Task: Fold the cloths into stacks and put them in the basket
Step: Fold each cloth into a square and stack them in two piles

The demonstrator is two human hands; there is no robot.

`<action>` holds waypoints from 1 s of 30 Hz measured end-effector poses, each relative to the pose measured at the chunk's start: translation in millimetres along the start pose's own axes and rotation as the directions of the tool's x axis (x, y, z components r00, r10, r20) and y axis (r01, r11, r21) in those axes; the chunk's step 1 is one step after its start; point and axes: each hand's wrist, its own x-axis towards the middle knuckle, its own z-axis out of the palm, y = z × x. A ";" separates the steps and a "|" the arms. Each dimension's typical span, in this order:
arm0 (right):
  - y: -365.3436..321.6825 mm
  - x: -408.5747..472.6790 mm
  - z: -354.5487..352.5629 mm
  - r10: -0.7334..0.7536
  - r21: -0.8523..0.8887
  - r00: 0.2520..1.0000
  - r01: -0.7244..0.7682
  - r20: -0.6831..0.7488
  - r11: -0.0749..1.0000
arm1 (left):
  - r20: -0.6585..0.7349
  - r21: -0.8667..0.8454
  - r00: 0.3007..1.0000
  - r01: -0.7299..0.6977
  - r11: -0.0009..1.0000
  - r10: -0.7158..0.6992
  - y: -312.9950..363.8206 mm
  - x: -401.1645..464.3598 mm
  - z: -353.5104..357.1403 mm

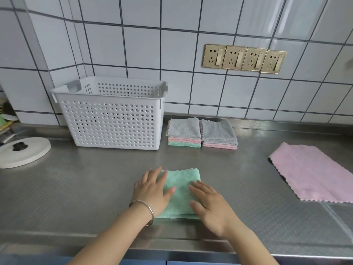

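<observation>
The folded green cloth at lower centre is pressed flat under both flat, open hands, left hand and right hand, nothing gripped; lifting onto a stack is likely called for next.

desk steel, carrying | basket | two folded stacks | green cloth | pink cloth lying flat | lid
</observation>
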 end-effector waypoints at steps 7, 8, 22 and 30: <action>5.7 26.8 14.4 0.052 -0.212 0.996 -0.037 0.067 0.977 | 0.187 0.114 0.982 0.014 0.993 -0.035 2.7 -5.9 8.9; 5.8 27.2 17.1 0.072 -0.208 0.995 -0.056 0.073 0.977 | 0.200 0.108 0.979 0.028 0.994 -0.049 2.0 -5.5 9.1; 0.6 -4.3 -10.2 0.463 0.432 0.884 -0.398 -0.054 0.809 | -0.049 0.059 0.969 0.244 0.968 -0.241 -21.0 -20.6 -7.9; -7.5 3.1 -7.0 0.465 0.438 0.883 -0.440 0.054 0.784 | -0.046 -0.084 0.971 0.228 0.970 -0.233 -1.8 -20.6 -3.5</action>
